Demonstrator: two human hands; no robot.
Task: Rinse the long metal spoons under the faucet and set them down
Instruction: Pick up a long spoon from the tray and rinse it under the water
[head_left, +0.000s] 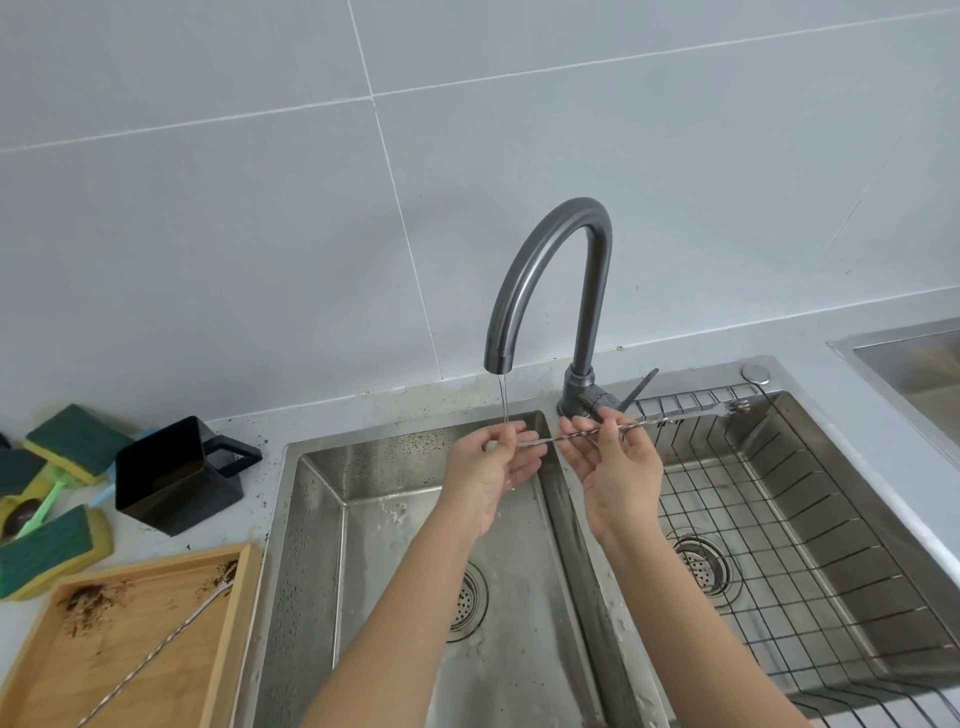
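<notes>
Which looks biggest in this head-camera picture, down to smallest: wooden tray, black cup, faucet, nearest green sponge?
1. Wooden tray, partly cut off by the frame.
2. Faucet.
3. Black cup.
4. Nearest green sponge.
Cup and sponge look close; uncertain.

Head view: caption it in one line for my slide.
Both hands, left hand and right hand, hold a long twisted metal spoon under the faucet's thin stream above the double sink.

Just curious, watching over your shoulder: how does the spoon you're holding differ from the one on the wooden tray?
The held spoon is gripped by the left hand and right hand over the sink, under the faucet's thin stream; the tray spoon lies untouched, diagonally on the wooden tray, among dark crumbs. The held one is nearly level. Both are long, thin, twisted metal.
</notes>
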